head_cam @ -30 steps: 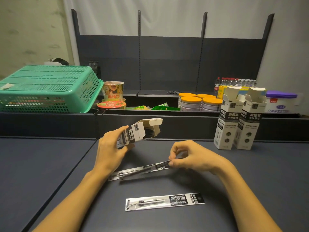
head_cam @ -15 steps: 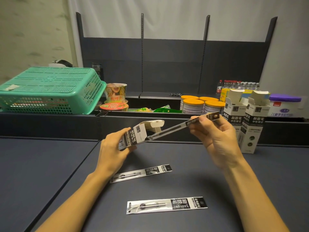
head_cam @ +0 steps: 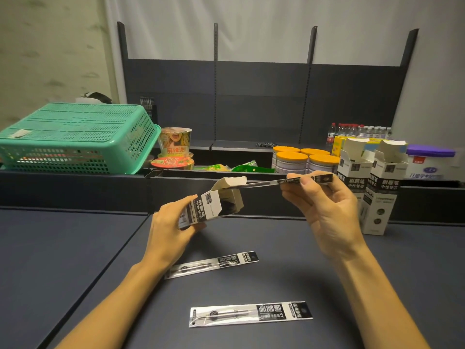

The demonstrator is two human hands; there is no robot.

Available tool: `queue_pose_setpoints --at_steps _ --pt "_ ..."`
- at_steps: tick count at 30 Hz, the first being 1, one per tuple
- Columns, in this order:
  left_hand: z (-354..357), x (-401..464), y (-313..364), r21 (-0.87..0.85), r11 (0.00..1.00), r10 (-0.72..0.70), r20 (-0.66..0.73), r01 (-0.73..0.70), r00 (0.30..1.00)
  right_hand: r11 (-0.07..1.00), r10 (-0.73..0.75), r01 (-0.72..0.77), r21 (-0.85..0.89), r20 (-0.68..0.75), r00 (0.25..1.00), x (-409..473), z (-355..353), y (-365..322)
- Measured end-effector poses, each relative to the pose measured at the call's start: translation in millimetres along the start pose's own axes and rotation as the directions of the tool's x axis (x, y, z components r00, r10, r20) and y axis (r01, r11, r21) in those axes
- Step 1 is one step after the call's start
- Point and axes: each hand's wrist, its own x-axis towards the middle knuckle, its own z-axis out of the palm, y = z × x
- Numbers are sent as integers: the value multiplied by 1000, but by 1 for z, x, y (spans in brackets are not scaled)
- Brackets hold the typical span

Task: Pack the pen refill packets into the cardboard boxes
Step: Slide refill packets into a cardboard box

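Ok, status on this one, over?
Left hand holds tilted cardboard box. Right hand pinches clear refill packet, tip at box mouth. Path clear.

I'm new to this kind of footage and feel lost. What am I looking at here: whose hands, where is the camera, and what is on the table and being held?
No machine here: a person wears a camera on the head, looking down at both hands. The left hand grips a small cardboard box with its flap open. The right hand pinches a pen refill packet, its tip at the box's mouth. Two more packets lie on the dark table. Two open boxes stand at right.
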Motion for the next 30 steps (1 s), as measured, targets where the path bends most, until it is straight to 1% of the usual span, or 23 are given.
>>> queue_pose_setpoints --at_steps 6,8,13,18,20,22,24,26,28,30 --pt "0 0 1 1 1000 1 -5 -1 1000 1000 -17 17 24 -7 1000 0 -1 -2" --pt "0 0 1 0 1000 3 -6 -3 1000 1000 -24 24 8 -1 1000 -1 -1 -1" --pt "1 0 -1 12 1000 17 12 -17 1000 995 -68 70 -75 31 997 -3 2 5" --pt "1 -1 0 16 999 36 13 -36 999 979 -103 122 -162 117 988 -5 9 14" --pt "1 0 1 18 999 45 16 -46 999 951 -140 177 -252 155 978 -8 12 21" --pt "1 -1 2 17 998 54 16 -54 998 864 -225 291 -411 203 953 -8 14 33" --pt "1 -1 2 4 998 59 23 -59 998 701 -343 461 -544 310 887 -8 15 43" --pt "1 -1 2 0 998 63 34 -63 997 535 -420 595 -600 421 804 -7 15 53" --pt "2 -1 1 9 997 70 37 -70 997 442 -428 636 -633 474 769 -6 14 59" --pt "1 -1 2 13 997 79 42 -79 996 404 -405 620 -673 476 780 -5 13 64"
